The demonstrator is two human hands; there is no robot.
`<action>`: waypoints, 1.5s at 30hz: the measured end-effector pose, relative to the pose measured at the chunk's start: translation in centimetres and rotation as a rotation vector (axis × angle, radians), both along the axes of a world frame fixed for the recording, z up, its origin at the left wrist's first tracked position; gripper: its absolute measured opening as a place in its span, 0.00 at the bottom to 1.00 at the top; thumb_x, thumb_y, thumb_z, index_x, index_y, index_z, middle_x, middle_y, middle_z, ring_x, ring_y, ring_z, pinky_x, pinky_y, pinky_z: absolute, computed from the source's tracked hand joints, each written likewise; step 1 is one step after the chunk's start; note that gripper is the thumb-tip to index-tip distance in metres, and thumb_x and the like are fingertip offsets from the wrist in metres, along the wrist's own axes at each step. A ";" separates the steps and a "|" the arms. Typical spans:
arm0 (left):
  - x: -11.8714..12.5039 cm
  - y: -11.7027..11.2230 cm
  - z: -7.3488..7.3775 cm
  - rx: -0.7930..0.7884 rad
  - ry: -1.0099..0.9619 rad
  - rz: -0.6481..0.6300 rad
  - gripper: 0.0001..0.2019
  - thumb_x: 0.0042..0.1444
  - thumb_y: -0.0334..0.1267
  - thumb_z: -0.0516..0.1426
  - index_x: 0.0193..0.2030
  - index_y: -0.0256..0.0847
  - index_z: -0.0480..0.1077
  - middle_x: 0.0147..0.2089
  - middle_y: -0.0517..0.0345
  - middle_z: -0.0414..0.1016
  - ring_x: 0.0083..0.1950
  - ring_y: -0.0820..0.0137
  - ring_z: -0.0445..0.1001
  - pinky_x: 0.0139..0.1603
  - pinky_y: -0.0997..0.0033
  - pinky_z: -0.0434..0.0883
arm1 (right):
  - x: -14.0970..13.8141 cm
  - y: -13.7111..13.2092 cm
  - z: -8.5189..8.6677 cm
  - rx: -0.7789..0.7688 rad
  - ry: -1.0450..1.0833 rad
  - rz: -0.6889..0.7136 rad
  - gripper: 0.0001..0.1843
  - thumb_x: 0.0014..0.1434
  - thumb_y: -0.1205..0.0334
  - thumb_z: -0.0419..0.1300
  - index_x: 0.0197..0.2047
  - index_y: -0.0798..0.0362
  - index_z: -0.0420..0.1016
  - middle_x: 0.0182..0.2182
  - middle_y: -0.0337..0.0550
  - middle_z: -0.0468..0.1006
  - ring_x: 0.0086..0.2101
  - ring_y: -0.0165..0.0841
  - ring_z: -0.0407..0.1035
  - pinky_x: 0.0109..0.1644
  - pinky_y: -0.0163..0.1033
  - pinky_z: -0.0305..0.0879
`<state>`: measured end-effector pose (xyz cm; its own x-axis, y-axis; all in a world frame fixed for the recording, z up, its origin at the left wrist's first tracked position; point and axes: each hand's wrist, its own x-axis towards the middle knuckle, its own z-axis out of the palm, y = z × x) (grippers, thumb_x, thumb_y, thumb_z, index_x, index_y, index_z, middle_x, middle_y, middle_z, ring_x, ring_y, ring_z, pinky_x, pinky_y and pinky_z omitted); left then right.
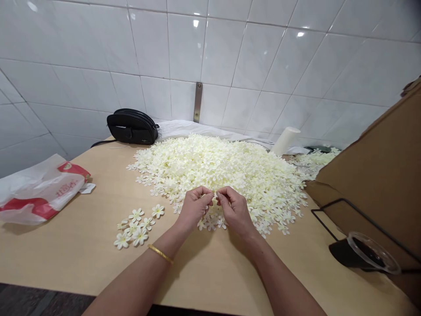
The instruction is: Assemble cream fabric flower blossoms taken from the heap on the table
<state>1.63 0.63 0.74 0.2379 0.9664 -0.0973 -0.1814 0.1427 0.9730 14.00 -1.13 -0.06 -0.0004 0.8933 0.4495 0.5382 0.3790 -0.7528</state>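
Note:
A broad heap of pale cream artificial flowers (210, 162) covers the middle of the table. At its near edge my left hand (196, 204) and my right hand (233, 208) meet almost fingertip to fingertip. Both are closed in a pinch, thumb against forefinger. Whatever lies between the fingers is too small and too close in colour to the heap to make out. Left of my left hand, a small group of separate flowers (140, 237) with yellow-green centres lies on the wood. A gold bangle (160, 253) circles my left wrist.
The light wooden table (204, 281) backs onto a tiled wall. A white and red plastic bag (62, 193) lies at the left, and a black pouch (133, 127) stands behind. A white roll (285, 140), a cardboard box (371, 162) and a dark cup (358, 252) in a wire holder are on the right.

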 end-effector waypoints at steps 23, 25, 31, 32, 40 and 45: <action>-0.5 0.8 -1.3 0.051 0.078 0.115 0.08 0.45 0.41 0.55 0.27 0.38 0.62 0.20 0.65 0.61 0.16 0.82 0.53 0.15 0.82 0.50 | 0.0 -1.2 0.0 0.202 -0.177 -0.050 0.08 0.56 0.68 0.47 0.32 0.54 0.66 0.27 0.41 0.67 0.30 0.30 0.62 0.35 0.35 0.58; -0.5 0.5 -1.2 0.079 0.103 0.100 0.10 0.46 0.42 0.54 0.24 0.38 0.60 0.20 0.65 0.61 0.16 0.82 0.53 0.15 0.81 0.51 | 0.3 -2.5 -0.1 0.150 -0.213 -0.010 0.08 0.56 0.68 0.47 0.31 0.54 0.66 0.27 0.41 0.66 0.30 0.29 0.61 0.35 0.34 0.57; -1.2 -2.7 -1.1 0.292 0.324 -0.110 0.14 0.50 0.44 0.50 0.21 0.37 0.59 0.18 0.65 0.57 0.18 0.80 0.53 0.19 0.79 0.53 | 2.1 -8.0 -1.6 -0.100 -0.327 0.026 0.09 0.58 0.66 0.46 0.34 0.54 0.67 0.30 0.42 0.67 0.33 0.31 0.61 0.38 0.36 0.57; -1.4 -3.5 -1.3 0.332 0.378 -0.148 0.14 0.51 0.44 0.49 0.21 0.37 0.59 0.17 0.65 0.56 0.19 0.80 0.53 0.20 0.78 0.53 | 2.2 -8.6 -2.1 -0.117 -0.354 0.024 0.08 0.58 0.65 0.47 0.37 0.54 0.67 0.31 0.43 0.67 0.34 0.32 0.61 0.39 0.37 0.57; -2.8 -7.1 -4.1 0.797 0.973 -0.131 0.10 0.53 0.36 0.48 0.25 0.39 0.65 0.28 0.56 0.64 0.33 0.69 0.62 0.34 0.70 0.60 | 1.6 -9.9 -4.2 -0.107 -0.406 -0.028 0.06 0.55 0.69 0.48 0.28 0.54 0.63 0.29 0.42 0.66 0.33 0.33 0.59 0.39 0.39 0.55; -2.1 -8.2 -3.1 0.847 0.869 -0.042 0.09 0.53 0.37 0.49 0.30 0.38 0.67 0.33 0.52 0.66 0.39 0.67 0.62 0.41 0.67 0.61 | 1.4 -10.0 -3.8 -0.160 -0.091 -0.063 0.07 0.55 0.66 0.49 0.28 0.53 0.64 0.25 0.39 0.66 0.30 0.30 0.61 0.34 0.35 0.56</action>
